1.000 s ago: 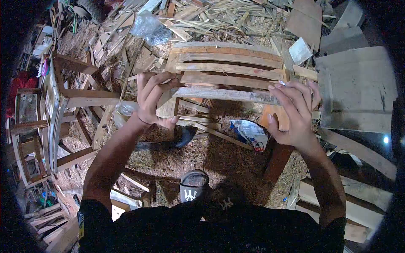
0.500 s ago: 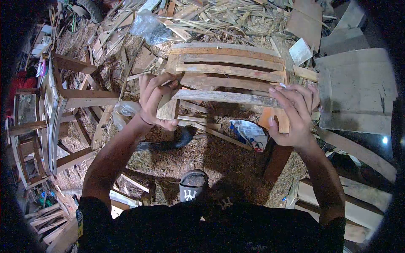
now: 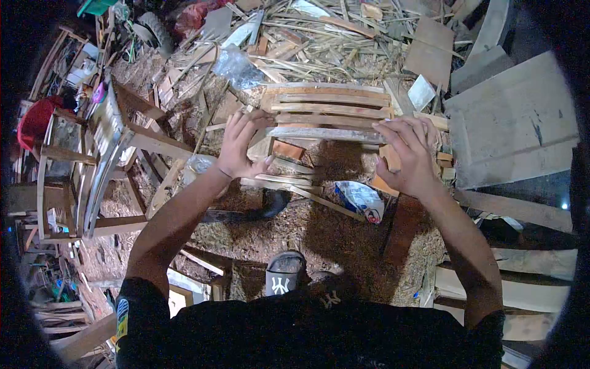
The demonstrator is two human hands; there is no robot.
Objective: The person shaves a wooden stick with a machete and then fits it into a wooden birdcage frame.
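Several curved wooden slats (image 3: 335, 109) lie in a row between my hands, across lighter wooden pieces at both ends. My left hand (image 3: 243, 147) is at the left end, its fingers bent over the slat ends and its thumb held well apart. At the right end is my right hand (image 3: 409, 154), fingers stretched along the slat ends and thumb spread away. The nearest slat (image 3: 326, 134) looks greyer than the rest. Both hands are open, with fingertips at or near the ends; exact contact is partly hidden.
A wooden chair frame (image 3: 141, 138) stands at left. Scrap strips (image 3: 332, 46) and a clear plastic bag (image 3: 236, 69) lie beyond the slats. Nearer are a printed packet (image 3: 361, 200) and thin sticks (image 3: 286, 179). A large panel (image 3: 513, 123) leans at right, with more curved boards (image 3: 510, 289) below.
The view has shifted, showing more of the left side. The slats sit closer together, the nearest having moved up toward the others. My fingers have straightened somewhat.
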